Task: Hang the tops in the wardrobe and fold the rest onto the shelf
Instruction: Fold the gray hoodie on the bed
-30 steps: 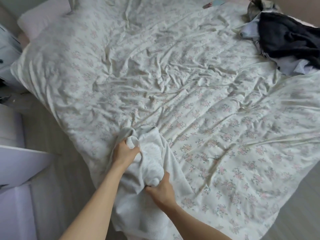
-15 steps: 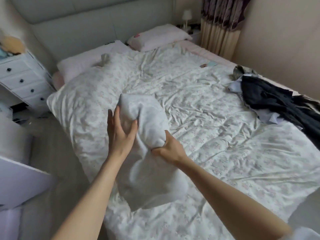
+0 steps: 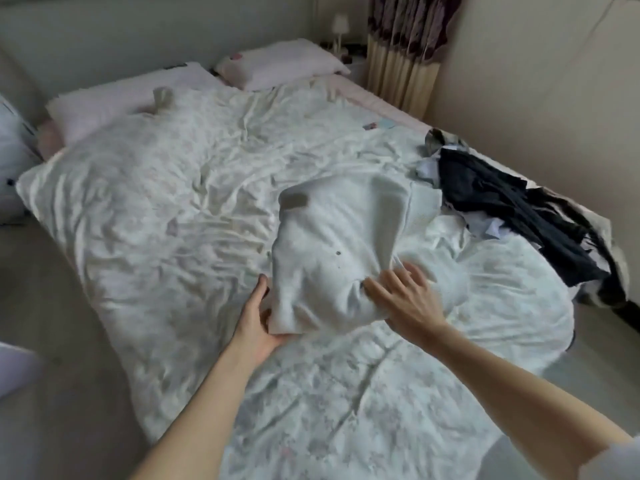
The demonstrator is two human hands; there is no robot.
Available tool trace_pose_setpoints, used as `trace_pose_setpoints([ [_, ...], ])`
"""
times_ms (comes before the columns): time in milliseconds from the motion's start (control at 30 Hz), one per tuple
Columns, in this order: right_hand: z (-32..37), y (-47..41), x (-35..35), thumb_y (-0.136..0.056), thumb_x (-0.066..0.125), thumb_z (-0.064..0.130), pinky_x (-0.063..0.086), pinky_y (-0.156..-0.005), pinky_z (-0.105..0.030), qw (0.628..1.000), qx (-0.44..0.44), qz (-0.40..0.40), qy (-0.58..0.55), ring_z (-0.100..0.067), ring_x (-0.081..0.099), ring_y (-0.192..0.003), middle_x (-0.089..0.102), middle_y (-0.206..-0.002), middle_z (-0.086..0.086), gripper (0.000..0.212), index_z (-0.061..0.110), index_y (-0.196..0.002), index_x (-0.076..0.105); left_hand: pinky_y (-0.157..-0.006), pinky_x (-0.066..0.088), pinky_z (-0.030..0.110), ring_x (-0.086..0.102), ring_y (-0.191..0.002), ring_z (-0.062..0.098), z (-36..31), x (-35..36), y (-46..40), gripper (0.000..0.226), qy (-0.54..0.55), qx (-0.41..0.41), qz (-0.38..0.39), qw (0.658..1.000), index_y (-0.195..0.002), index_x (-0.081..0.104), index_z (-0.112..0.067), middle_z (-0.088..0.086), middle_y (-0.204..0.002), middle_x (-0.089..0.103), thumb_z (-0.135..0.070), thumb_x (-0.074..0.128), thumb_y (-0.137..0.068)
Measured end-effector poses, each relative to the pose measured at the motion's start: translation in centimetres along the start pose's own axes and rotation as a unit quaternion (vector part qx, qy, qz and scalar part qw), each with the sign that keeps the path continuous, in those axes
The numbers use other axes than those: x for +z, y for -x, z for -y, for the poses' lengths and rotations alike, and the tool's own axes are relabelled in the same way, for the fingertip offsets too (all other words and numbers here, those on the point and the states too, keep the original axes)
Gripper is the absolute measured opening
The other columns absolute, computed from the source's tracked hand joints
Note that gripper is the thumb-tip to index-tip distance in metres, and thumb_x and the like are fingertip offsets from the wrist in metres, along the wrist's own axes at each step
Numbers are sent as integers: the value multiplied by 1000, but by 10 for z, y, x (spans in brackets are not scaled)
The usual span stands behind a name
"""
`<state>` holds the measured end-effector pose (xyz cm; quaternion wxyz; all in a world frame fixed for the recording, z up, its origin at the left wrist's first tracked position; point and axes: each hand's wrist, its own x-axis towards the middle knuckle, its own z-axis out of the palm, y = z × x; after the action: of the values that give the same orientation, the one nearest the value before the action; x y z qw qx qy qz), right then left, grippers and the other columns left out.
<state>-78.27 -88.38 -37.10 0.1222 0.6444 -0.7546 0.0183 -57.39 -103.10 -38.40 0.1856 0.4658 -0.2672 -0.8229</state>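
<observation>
White knit fabric, a bunched garment (image 3: pixel 332 251), now lies spread across the middle of the bed (image 3: pixel 173 237), where half a second ago it was held up in the air between both hands. A grey label patch shows at its 11 o'clock corner. The left hand (image 3: pixel 258 318) has dropped to the garment's 7 o'clock corner; its fingers are tucked under the cloth and the thumb lies along the edge, so it holds that corner loosely. The right hand (image 3: pixel 403 294) has let go of its earlier pinch and now has its fingers spread and nearly straight, resting on the fabric at about 5 o'clock. At 3 o'clock from the garment, just beside it, sits the pile of dark clothes (image 3: pixel 512 209), unmoved. Two pink pillows (image 3: pixel 277 65) lie at 12 o'clock by the headboard, with the curtain (image 3: pixel 405 53) at 1 o'clock.
</observation>
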Motion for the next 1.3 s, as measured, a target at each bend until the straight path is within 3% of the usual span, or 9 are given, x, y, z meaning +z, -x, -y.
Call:
trace_pose_setpoints([
  [100,27,77,47,-74,68,28,28,-109,-48,957,10,287,-38,-27,50,-117,53,-123,-8,69,22,-138,43,-68,44,32,56,-78,24,69,-28,-8,34,-159,-167,-106,967,-104,59,-12,9,-89,60,-43,54,-91],
  [200,46,142,76,-93,46,29,9,-115,-49,886,35,453,-98,-17,23,-140,31,-147,1,56,24,-146,26,-100,34,39,44,-125,29,119,-53,-4,50,-246,-240,-98,934,-133,45,-19,9,-139,45,-48,49,-92],
  [300,46,159,83,-95,40,30,13,-115,-39,905,89,389,-146,-14,30,-136,35,-146,5,51,29,-144,28,-97,32,39,44,-121,27,131,-59,-13,38,-250,-162,-125,946,-121,50,-20,7,-135,50,-44,54,-91],
  [500,28,135,89,-96,42,24,37,-97,-33,905,257,250,-229,-22,43,-121,44,-137,-4,44,17,-139,37,-89,35,36,47,-110,20,135,-48,-49,69,-295,-98,-116,943,-138,35,-25,-6,-125,48,-51,65,-82],
  [700,-2,108,115,-94,51,31,29,-107,-44,783,483,184,-346,-35,33,-132,33,-144,-20,60,9,-144,28,-95,47,41,57,-108,20,127,-45,-93,50,-266,-18,-134,954,-116,47,-21,2,-121,58,-44,72,-79],
  [900,-31,61,148,-92,50,44,26,-109,-48,804,468,145,-336,-32,23,-140,19,-153,-16,75,13,-150,12,-75,37,23,51,-90,6,106,-14,-132,40,-297,81,-172,936,-112,44,-24,-16,-93,52,-33,71,-83],
  [1067,-56,37,172,-88,46,60,38,-96,-43,742,536,212,-342,-33,45,-124,44,-140,-16,75,8,-139,29,-62,39,15,54,-81,13,103,-5,-137,21,-391,186,-192,881,-103,46,-13,-4,-91,56,-19,61,-90],
  [1167,-60,46,176,-92,44,53,37,-68,-36,781,527,189,-276,-30,56,-86,65,-103,-14,44,11,-104,47,-53,32,26,48,-64,7,104,4,-135,14,-476,248,-229,812,-102,43,-19,-10,-77,50,-30,50,-96],
  [1300,-67,60,175,-96,42,42,29,-62,-35,822,504,106,-244,-34,57,-78,65,-93,-15,29,13,-99,44,-57,29,32,52,-72,30,105,10,-145,26,-525,268,-263,764,-112,45,-9,6,-85,57,-31,45,-98],
])
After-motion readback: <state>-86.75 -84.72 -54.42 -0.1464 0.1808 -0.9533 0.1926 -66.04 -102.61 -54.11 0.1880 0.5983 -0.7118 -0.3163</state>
